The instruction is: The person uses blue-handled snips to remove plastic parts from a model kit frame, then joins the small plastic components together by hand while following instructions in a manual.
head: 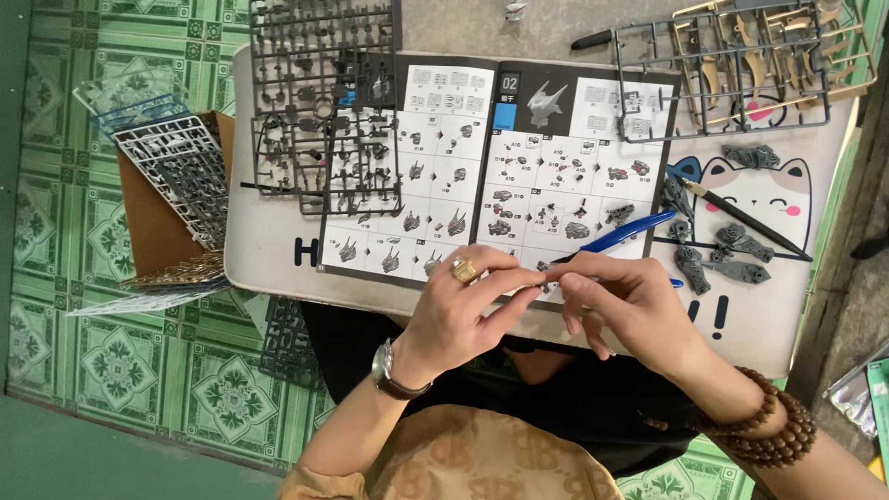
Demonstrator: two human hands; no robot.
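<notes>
Lying open on the low table, the instruction booklet serves as the landmark here; far to its left a brown cardboard box stands on the green patterned floor tiles, with pale grey and clear part frames stacked on it; dark grey part frames overlap the booklet's left page; the pages are white with small grey diagrams in boxed panels, the right one topped by a dark square label. Just below the booklet's lower edge the left hand — ring and wristwatch on it — pinches a tiny grey part between thumb and fingertips; the right hand, with bead bracelets at the wrist, meets it there, fingers pressed to the same part, while blue-handled nippers lie on the booklet's lower right corner just above that hand; right of the booklet sit loose dark grey pieces and a black pen-like tool on a cat-face print; above them — gold and grey part frames.
</notes>
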